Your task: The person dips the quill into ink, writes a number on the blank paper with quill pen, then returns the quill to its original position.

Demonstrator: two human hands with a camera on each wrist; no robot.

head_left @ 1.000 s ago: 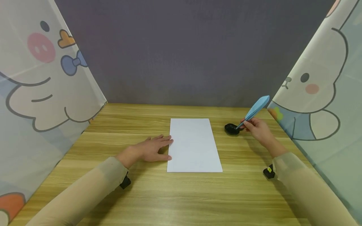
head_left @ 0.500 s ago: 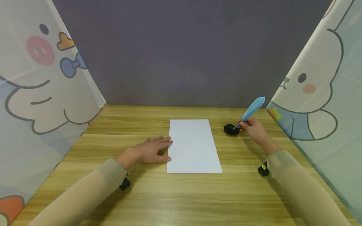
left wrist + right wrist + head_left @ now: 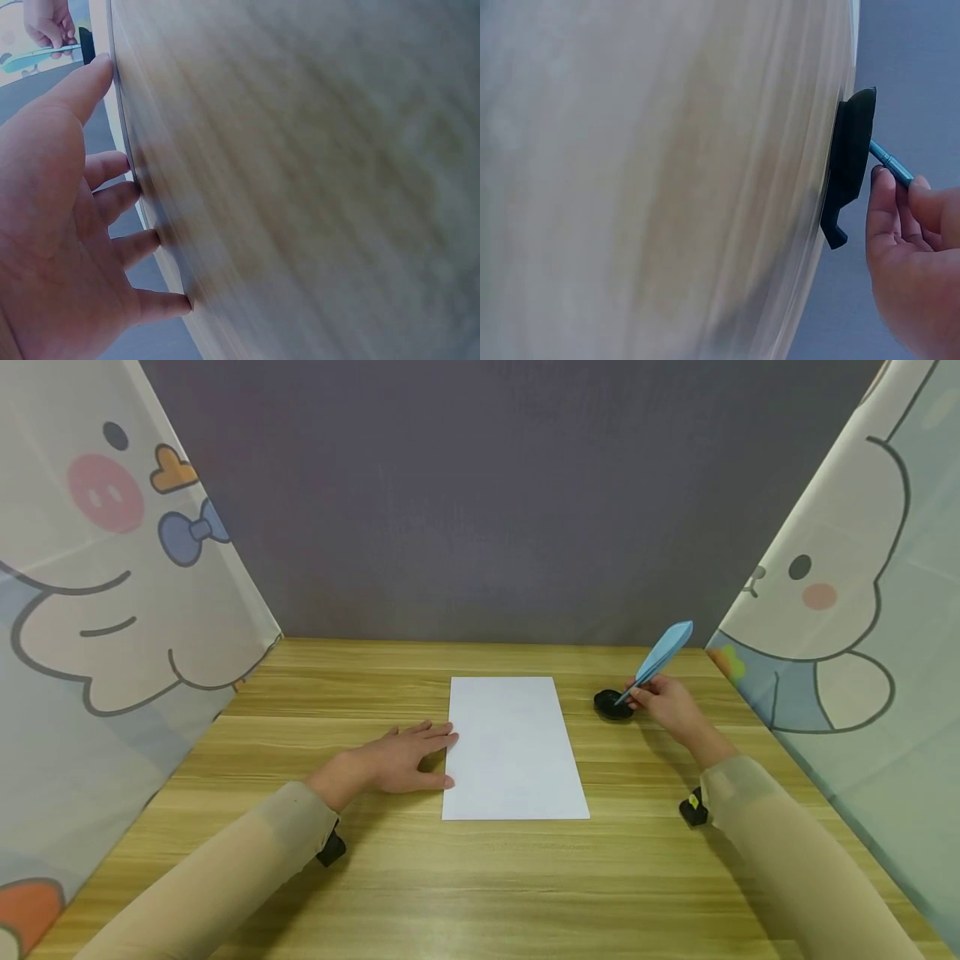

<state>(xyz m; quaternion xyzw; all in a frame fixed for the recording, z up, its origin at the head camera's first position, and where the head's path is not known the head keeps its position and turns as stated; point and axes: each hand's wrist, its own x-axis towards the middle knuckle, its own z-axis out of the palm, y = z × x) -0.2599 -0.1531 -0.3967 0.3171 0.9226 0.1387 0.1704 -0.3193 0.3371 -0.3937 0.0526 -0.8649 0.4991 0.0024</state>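
A blue feather pen (image 3: 663, 651) is pinched between the thumb and fingers of my right hand (image 3: 670, 705). Its tip points down into a small black dish (image 3: 612, 705) on the table; in the right wrist view the blue shaft (image 3: 892, 164) slants behind the rim of that dish (image 3: 853, 146). What the dish holds is hidden. A blank white sheet of paper (image 3: 512, 747) lies at the middle of the table. My left hand (image 3: 408, 758) rests flat with spread fingers, thumb and fingertips on the sheet's left edge. In the left wrist view the same hand (image 3: 71, 217) holds nothing.
The wood-grain table (image 3: 480, 885) meets a dark grey panel (image 3: 480, 502) at the back. Cloth walls with cartoon animals stand at the left (image 3: 127, 552) and right (image 3: 832, 585). A black wrist device (image 3: 693, 808) hangs under the right sleeve.
My right hand has shifted slightly left with the feather pen, and the feather's top has come lower and further left. The left hand stays on the paper.
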